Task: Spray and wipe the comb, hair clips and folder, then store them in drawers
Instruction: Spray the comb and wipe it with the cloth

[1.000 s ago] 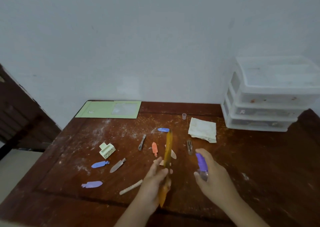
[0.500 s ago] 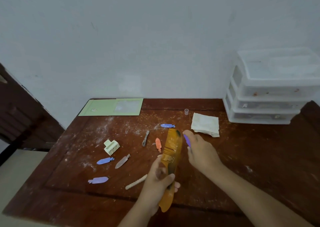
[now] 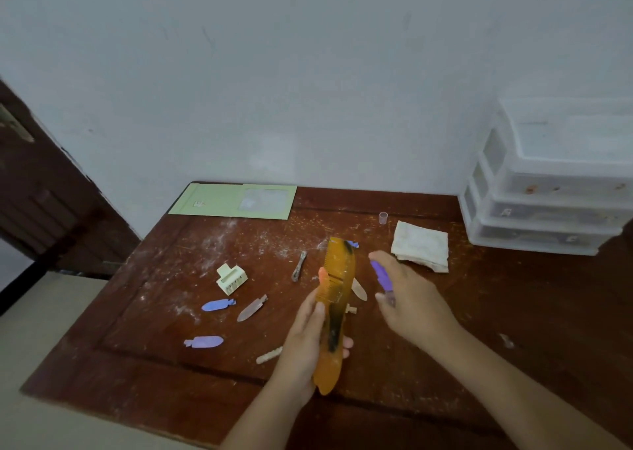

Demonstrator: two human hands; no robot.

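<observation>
Holding comb upright above desk centre, left hand curled round handle; right hand at 3 o'clock gripping purple spray bottle. Risk: nozzle mis-aimed, mist lands past comb; wet handle slips.

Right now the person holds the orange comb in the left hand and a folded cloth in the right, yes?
Not quite. In the head view the left hand holds the orange comb, but the right hand holds a purple spray bottle; the folded cloth lies on the table.

The folder bears a small mark, apparently unreadable
</observation>
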